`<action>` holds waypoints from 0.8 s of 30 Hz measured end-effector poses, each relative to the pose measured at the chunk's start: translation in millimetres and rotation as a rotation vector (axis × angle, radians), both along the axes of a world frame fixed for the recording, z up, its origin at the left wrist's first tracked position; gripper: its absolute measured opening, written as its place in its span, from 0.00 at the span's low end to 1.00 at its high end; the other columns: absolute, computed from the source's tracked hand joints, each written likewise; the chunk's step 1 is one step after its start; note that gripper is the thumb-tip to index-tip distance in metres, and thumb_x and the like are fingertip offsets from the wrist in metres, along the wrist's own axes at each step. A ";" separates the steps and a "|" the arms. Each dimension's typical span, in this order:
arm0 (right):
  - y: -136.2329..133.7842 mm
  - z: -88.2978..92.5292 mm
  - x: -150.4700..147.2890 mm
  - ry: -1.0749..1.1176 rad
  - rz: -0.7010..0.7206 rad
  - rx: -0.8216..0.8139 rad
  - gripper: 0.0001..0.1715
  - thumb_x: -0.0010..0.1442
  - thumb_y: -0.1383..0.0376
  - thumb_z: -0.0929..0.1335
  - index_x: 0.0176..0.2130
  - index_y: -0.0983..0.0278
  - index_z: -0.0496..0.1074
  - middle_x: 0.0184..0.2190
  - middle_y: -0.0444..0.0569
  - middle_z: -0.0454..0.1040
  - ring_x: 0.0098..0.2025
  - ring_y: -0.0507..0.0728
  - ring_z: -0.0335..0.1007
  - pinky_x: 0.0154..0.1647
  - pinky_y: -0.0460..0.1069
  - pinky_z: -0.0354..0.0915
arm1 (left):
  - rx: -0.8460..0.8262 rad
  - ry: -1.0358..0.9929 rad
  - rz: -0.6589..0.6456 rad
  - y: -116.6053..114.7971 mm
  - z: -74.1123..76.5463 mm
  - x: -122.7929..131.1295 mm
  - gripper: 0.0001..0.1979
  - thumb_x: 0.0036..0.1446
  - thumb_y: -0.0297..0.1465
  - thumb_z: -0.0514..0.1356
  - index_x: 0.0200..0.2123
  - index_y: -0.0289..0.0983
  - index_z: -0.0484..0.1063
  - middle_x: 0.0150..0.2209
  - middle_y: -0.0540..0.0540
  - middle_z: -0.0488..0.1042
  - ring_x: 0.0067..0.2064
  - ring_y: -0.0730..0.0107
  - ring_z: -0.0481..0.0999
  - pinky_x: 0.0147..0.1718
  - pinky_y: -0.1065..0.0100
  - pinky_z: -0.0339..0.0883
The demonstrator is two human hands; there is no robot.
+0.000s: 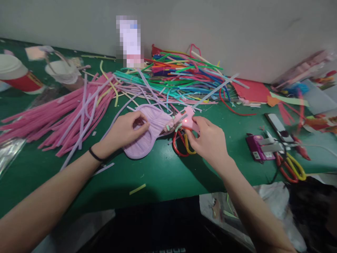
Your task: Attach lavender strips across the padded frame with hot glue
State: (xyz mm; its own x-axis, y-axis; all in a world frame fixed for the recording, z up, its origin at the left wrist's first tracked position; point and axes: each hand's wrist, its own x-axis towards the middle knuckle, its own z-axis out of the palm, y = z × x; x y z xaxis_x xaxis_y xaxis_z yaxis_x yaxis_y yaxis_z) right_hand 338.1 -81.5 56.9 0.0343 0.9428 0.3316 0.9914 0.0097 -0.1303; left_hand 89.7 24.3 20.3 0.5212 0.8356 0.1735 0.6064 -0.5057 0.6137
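Observation:
A pink hot glue gun (187,119) is gripped in my right hand (210,140), its small light glowing red and a long clear glue stick (214,92) poking out of its back. The nozzle points left and down at a lilac pipe-cleaner piece (139,149) shaped in rounded lobes. My left hand (129,128) has thumb and forefinger brought together over that piece, pinching at its upper lobe. Partly under the glue gun lie scissors with red and yellow handles (180,149); their blades are mostly hidden.
Pink pipe cleaners (65,105) spread across the left, and a mixed-colour heap (179,73) lies along the wall. Cups (18,73) stand at far left. On the right are a purple box (259,147), second scissors (292,168) and red sheets (249,91). A blurred-out upright panel (131,40) stands behind.

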 end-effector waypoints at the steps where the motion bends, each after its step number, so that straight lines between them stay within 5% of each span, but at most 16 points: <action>1: -0.4 0.0 0.8 -0.006 -0.002 0.002 0.18 0.61 0.60 0.65 0.47 0.68 0.73 0.44 0.58 0.78 0.35 0.61 0.74 0.30 0.51 0.62 | 0.001 0.005 0.002 0.1 0.0 -0.1 0.16 0.57 0.44 0.57 0.37 0.38 0.72 0.37 0.45 0.79 0.37 0.61 0.77 0.41 0.63 0.67; 24: -6.6 2.6 20.2 -0.065 -0.054 0.014 0.17 0.60 0.62 0.67 0.47 0.68 0.73 0.44 0.56 0.79 0.34 0.61 0.75 0.27 0.50 0.59 | 0.078 0.068 -0.058 2.7 -2.7 0.3 0.18 0.59 0.46 0.55 0.37 0.37 0.71 0.37 0.43 0.77 0.39 0.58 0.76 0.42 0.60 0.67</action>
